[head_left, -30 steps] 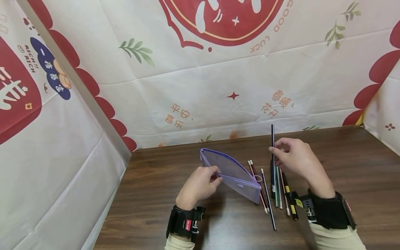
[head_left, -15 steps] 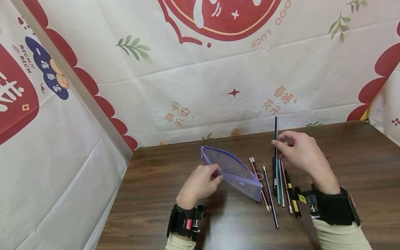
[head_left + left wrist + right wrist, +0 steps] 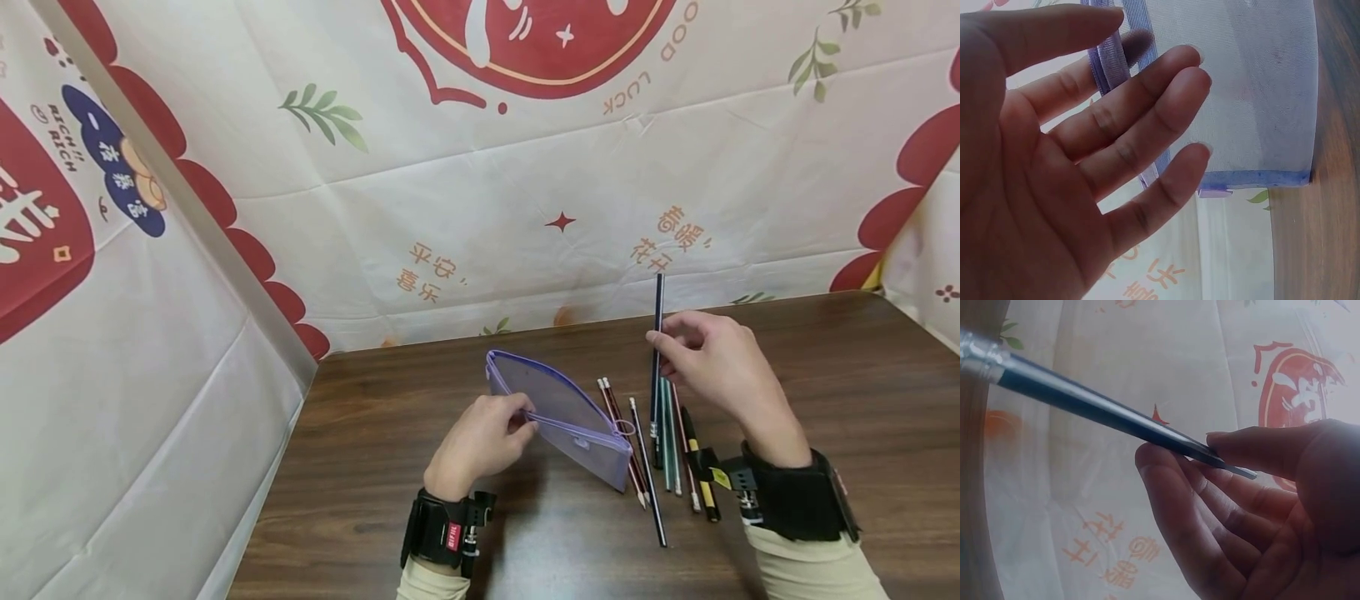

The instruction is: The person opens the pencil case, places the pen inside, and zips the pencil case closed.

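My left hand point(image 3: 480, 442) pinches the zippered edge of a purple mesh pencil pouch point(image 3: 592, 454) between thumb and forefinger, and the pouch's mouth gapes. In the left wrist view the other fingers of that hand spread loosely beside the mesh point(image 3: 1247, 112). My right hand point(image 3: 720, 371) pinches a dark pencil point(image 3: 657, 333) between thumb and fingertips, holding it nearly upright in the head view. The right wrist view shows a silvery ferrule point(image 3: 979, 359) at this pencil's near end. Under the right hand lie green pencils point(image 3: 667, 450) and a black-and-yellow pen point(image 3: 705, 483).
Between pouch and right hand lie red-striped pencils point(image 3: 636, 475) and a dark pencil with a white eraser point(image 3: 648, 483). Beneath everything is a brown wooden table point(image 3: 337, 500). A printed white cloth point(image 3: 487, 192) hangs behind it, another at the left.
My right hand with the dark pencil has shifted slightly, rising a little in the view, which itself tilted. The left hand keeps its hold on the pouch.
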`<state>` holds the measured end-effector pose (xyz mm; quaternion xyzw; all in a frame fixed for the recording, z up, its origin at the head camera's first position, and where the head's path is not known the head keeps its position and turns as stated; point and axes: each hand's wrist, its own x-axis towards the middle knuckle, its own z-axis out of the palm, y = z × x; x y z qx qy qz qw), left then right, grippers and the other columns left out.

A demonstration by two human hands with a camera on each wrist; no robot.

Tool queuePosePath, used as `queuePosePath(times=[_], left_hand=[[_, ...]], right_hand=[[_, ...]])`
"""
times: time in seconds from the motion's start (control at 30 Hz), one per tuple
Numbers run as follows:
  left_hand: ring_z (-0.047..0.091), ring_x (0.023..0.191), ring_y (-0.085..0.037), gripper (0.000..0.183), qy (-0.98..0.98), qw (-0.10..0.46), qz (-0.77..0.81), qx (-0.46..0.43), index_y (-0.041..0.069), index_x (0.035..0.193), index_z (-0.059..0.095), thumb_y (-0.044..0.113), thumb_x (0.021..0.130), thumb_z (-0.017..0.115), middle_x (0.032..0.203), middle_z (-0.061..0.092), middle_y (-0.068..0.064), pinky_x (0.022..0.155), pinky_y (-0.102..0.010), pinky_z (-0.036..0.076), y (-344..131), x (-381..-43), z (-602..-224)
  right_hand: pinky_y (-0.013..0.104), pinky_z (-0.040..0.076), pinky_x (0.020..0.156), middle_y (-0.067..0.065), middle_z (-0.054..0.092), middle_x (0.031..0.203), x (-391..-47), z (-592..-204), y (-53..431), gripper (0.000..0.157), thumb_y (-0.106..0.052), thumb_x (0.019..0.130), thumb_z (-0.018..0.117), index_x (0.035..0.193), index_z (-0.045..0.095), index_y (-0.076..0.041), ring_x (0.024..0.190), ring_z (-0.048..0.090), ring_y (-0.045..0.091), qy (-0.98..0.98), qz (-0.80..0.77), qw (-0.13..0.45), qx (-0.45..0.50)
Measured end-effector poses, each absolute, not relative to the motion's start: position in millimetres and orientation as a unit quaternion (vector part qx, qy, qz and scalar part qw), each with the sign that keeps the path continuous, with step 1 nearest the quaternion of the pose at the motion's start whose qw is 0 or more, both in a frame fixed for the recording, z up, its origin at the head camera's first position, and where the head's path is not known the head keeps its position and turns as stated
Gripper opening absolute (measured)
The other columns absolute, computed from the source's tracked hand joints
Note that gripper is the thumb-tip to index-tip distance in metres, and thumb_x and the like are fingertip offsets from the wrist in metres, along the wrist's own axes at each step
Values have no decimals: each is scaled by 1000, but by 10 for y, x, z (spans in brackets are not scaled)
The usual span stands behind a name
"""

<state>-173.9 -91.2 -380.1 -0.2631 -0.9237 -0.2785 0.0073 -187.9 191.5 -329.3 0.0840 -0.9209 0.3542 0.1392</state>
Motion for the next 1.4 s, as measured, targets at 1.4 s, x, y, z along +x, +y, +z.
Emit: queuePosePath(times=[1.4], left_hand=[[47,54,-2,8,-920,-9,-287,-265,13,93,66,18,88,63,70,58,7,47,-18,39,-919,-1733,-3814]], right_hand=[[10,43,46,15,73,73,-1703,-3176,1597,21,-24,86,67,92,68,-4,54,59,-7,-861,411,278,108]])
